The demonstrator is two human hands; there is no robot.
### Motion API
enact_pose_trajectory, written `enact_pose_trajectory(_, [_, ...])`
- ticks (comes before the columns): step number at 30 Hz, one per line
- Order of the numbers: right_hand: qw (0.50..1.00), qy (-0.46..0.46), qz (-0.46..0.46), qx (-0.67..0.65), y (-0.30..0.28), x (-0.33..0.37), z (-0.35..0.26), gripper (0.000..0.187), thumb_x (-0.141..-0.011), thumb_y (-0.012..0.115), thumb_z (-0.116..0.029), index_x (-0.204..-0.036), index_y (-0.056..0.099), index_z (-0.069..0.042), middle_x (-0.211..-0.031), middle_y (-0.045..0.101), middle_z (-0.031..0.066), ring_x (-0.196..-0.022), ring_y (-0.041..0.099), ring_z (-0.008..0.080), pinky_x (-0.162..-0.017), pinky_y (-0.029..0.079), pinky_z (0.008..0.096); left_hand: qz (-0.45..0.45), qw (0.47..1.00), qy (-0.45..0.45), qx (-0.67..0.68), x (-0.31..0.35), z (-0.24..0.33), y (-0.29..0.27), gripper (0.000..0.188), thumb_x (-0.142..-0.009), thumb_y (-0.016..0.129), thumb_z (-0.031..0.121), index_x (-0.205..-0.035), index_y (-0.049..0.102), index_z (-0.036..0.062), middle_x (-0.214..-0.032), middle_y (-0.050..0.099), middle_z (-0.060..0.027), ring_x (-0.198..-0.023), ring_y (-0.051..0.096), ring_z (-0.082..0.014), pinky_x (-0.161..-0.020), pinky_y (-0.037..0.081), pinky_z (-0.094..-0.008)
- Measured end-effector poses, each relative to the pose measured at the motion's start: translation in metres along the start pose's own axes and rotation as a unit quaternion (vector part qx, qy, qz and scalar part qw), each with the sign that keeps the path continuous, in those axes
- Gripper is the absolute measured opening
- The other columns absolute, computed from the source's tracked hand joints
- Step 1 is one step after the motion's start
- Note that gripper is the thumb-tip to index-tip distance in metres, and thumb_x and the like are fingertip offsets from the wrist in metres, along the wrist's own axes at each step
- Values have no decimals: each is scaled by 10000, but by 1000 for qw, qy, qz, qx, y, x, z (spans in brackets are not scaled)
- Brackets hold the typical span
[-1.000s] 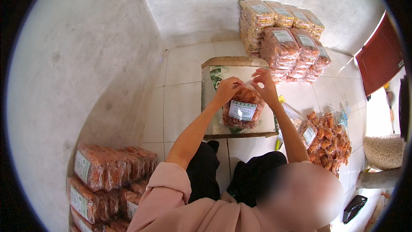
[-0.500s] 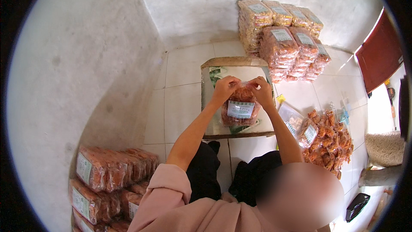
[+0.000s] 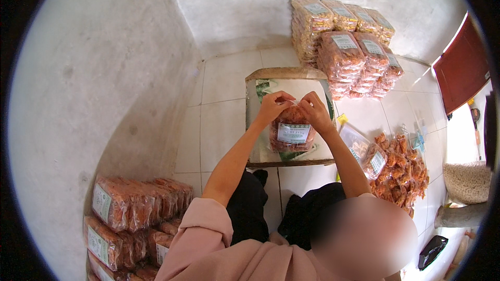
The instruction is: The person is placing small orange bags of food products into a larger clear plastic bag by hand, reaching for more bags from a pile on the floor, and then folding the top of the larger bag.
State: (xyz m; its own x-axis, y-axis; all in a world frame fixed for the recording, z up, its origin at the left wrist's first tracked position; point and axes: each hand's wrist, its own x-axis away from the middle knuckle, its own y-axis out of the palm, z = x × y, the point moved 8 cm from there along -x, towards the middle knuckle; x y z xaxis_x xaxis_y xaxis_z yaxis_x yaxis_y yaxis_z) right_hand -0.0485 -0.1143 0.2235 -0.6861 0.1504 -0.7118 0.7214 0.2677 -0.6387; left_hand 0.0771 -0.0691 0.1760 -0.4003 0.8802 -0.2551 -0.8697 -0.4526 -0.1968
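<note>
A clear plastic bag of reddish-brown snacks (image 3: 292, 144) with a pale printed label rests on a low table (image 3: 262, 152) in front of me. Its gathered top lies at the far side of the bag. My left hand (image 3: 276, 105) pinches the left part of that plastic between thumb and fingers. On the right part my right hand (image 3: 314, 110) does the same, fingers bent and close to the left ones. The exact fold of the plastic between the fingertips is too small to make out.
Stacked snack packs (image 3: 341, 62) stand against the far wall; more packs (image 3: 122, 213) are piled at near left. Right of the table lie a flat plastic bag (image 3: 354, 141), a filled bag (image 3: 374, 161) and a heap of small brown packets (image 3: 403, 171). A red-brown door panel (image 3: 462, 65) is at far right.
My hands have drawn closer together at the top of the bag, the right one moving left. The bag stays in place on the table.
</note>
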Motion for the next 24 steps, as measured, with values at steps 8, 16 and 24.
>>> enact_pose_trajectory(8, [999, -21, 0, 27, 1, -1, -6, 236, -654, 624, 10, -875, 554, -33, -875, 521, 99, -858, 519, 272, -711, 460, 353, 0, 1000, 13, 9, 0, -4, -4, 116, -755, 643, 60, -857, 652, 7, -800, 648, -56, -734, 581, -107, -690, 456, -240])
enact_pose_trajectory(16, [998, 59, 5, -36, -3, -10, 12, 226, -689, 660, -32, -902, 583, -33, -896, 553, 95, -883, 518, 273, -771, 437, 355, 1, 999, 24, 36, -2, -4, -4, 100, -748, 657, 63, -827, 648, 2, -797, 644, -54, -747, 577, -97, -688, 458, -228])
enact_pose_trajectory(24, [970, 209, -20, -127, 8, 3, 37, 125, -711, 678, -45, -799, 605, 4, -777, 566, 113, -714, 581, 255, -649, 487, 321, -14, 999, 45, -17, 2, 9, 4, 153, -765, 674, 127, -865, 627, 21, -801, 631, -34, -730, 563, -90, -681, 457, -226])
